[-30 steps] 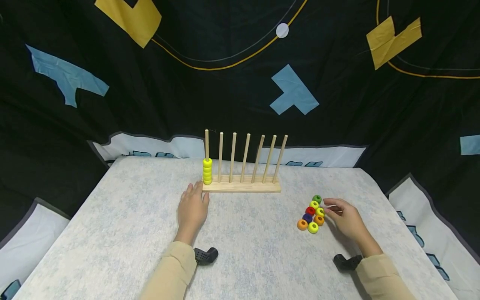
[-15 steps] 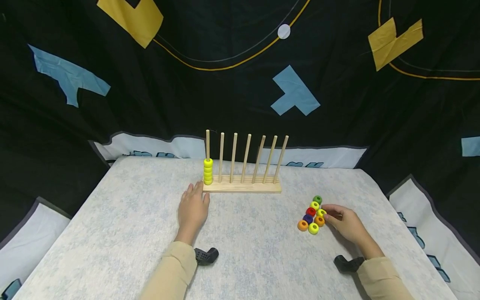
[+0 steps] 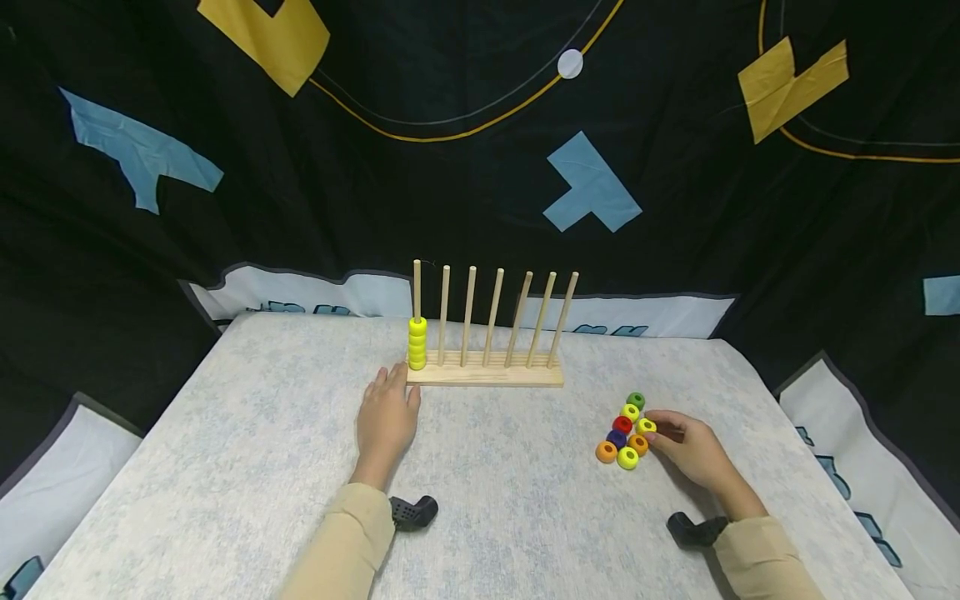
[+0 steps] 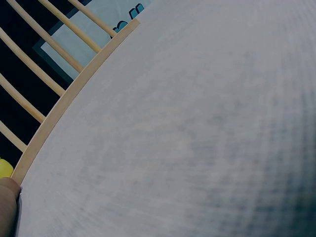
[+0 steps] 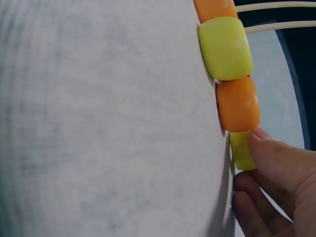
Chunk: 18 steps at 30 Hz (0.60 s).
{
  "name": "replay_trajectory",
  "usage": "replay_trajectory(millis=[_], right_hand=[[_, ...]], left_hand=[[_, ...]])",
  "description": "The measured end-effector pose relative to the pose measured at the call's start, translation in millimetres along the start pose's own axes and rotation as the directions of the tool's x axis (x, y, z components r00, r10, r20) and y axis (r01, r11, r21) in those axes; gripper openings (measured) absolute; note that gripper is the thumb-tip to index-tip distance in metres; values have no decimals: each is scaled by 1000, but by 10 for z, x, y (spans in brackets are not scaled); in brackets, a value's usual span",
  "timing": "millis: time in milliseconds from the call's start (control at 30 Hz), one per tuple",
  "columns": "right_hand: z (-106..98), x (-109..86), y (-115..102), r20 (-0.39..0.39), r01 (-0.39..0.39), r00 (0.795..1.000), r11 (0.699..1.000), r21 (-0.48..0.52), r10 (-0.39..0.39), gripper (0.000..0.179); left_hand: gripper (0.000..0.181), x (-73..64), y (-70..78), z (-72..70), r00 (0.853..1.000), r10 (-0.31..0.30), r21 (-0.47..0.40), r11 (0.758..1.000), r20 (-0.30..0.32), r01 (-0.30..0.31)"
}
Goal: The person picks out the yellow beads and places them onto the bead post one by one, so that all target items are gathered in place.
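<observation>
Sitting pinched in the right grip, a yellow bead

The left hand lies back upward, fingers stretched forward; the right hand holds thumb and fingers in a pinch; both forearms angle inward.

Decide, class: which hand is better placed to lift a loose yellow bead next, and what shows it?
Probably the right hand: it already pinches a yellow bead beside an orange bead. The left hand lies well away from them, at the left end of the wooden rack.
</observation>
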State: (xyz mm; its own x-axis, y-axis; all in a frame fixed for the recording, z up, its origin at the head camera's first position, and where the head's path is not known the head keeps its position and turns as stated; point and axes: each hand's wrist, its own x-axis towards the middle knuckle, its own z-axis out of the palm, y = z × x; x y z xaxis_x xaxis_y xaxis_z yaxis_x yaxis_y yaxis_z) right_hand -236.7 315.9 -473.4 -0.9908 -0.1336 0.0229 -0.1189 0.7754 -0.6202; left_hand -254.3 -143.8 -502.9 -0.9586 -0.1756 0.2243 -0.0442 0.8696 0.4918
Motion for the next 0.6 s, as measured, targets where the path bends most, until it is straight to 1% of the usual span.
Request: replay_trajectory(millis=[167, 300, 500, 600], right_hand=[[-6, -1, -7, -47, 24, 999, 1000, 7, -24, 43], [-10, 14, -60, -84, 27, 996, 1000, 7, -27, 41], [9, 39, -231, -136, 81, 988, 997, 19, -78, 37], [26, 49, -357, -144, 107, 985, 993, 45, -100, 37]], left_hand=[[56, 5, 1, 1, 1000, 0, 0, 1000, 0, 0], [56, 5, 5, -6, 1000, 1, -2, 1000, 2, -1], [56, 3, 8, -15, 1000, 1, -6, 1000, 3, -1], [56, 5, 7, -14, 1000, 2, -9, 1000, 3, -2]])
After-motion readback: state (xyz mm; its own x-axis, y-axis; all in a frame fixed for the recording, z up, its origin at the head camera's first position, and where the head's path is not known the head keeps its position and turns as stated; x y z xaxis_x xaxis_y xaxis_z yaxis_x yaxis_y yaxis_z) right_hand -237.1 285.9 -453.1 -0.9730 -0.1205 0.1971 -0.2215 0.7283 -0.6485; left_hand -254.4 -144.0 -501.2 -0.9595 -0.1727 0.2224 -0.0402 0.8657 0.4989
